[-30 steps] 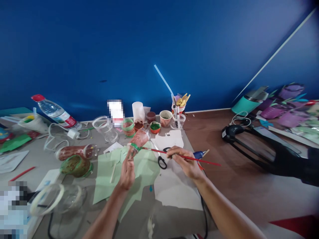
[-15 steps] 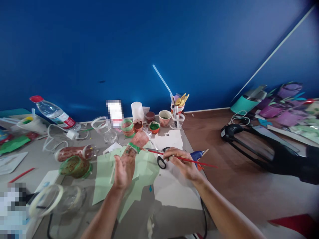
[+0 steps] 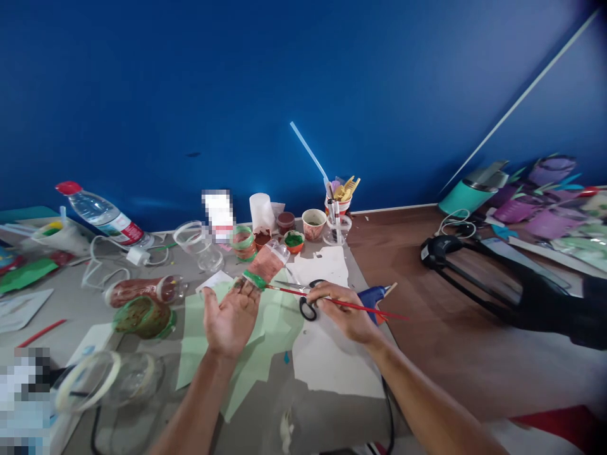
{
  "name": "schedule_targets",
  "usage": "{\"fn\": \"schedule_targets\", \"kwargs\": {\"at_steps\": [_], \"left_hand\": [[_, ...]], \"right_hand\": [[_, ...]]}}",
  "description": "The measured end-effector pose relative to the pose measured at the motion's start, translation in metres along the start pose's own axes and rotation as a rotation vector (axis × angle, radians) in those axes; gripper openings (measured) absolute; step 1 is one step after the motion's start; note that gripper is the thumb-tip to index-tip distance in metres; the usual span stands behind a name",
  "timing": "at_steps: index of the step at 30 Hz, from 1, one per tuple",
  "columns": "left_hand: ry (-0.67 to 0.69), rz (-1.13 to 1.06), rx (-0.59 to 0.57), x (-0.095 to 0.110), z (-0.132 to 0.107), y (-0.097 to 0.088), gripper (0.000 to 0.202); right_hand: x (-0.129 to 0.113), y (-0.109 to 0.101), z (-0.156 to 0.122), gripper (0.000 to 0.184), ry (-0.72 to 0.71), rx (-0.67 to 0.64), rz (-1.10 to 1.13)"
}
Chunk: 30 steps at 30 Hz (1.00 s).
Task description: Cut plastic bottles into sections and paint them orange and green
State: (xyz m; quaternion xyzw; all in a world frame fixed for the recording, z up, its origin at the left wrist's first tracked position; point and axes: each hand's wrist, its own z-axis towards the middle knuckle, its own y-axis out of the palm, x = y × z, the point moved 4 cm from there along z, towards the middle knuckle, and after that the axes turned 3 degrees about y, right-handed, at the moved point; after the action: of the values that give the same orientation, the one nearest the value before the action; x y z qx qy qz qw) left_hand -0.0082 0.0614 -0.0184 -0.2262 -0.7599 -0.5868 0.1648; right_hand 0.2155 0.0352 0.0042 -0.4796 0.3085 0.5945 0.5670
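My left hand (image 3: 233,316) is palm up, thumb apart, its fingers at the open end of a cut plastic bottle (image 3: 269,264). The bottle is coated reddish-brown, with a green band round its rim and a clear end pointing away. Whether the fingers go inside it is hard to make out. My right hand (image 3: 339,309) pinches a red paintbrush (image 3: 360,307), its tip at the green rim. Beneath the hands lie pale green paper (image 3: 265,366), white paper (image 3: 327,360) and black-handled scissors (image 3: 308,309). Small cups of green paint (image 3: 294,241) and brown paint (image 3: 262,238) stand behind.
Painted bottle pieces (image 3: 145,317) and clear cut bottle pieces (image 3: 128,382) lie at the left. A water bottle (image 3: 107,215) leans by the blue wall. A blue glue gun (image 3: 372,297) lies beside my right hand; a black strap-like frame (image 3: 502,291) is farther right.
My left hand has rolled, so its palm faces up more and the thumb has swung left. The bottle has turned slightly with it. The brush has shifted a little left, its tip still at the rim.
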Motion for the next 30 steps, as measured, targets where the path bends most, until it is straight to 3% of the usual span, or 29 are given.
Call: {"fn": "schedule_targets", "kwargs": {"at_steps": [5,13,19,26,30], "left_hand": [[0.046,0.084,-0.001,-0.002,0.000,0.000,0.078],[0.081,0.226,-0.180,-0.015,-0.003,0.006,0.075],[0.058,0.199,-0.103,-0.010,0.000,0.001,0.073],[0.094,0.216,-0.167,-0.016,-0.002,0.009,0.072],[0.083,0.207,-0.106,-0.015,0.000,0.003,0.074]], "right_hand": [[0.001,-0.002,-0.001,0.021,-0.010,0.019,0.035],[-0.001,0.000,-0.001,0.020,-0.031,0.012,0.003],[0.004,-0.002,-0.005,0.019,-0.036,-0.016,0.005],[0.001,0.003,-0.005,0.020,-0.083,-0.018,-0.023],[-0.002,0.002,-0.004,0.018,-0.084,-0.026,-0.053]]}}
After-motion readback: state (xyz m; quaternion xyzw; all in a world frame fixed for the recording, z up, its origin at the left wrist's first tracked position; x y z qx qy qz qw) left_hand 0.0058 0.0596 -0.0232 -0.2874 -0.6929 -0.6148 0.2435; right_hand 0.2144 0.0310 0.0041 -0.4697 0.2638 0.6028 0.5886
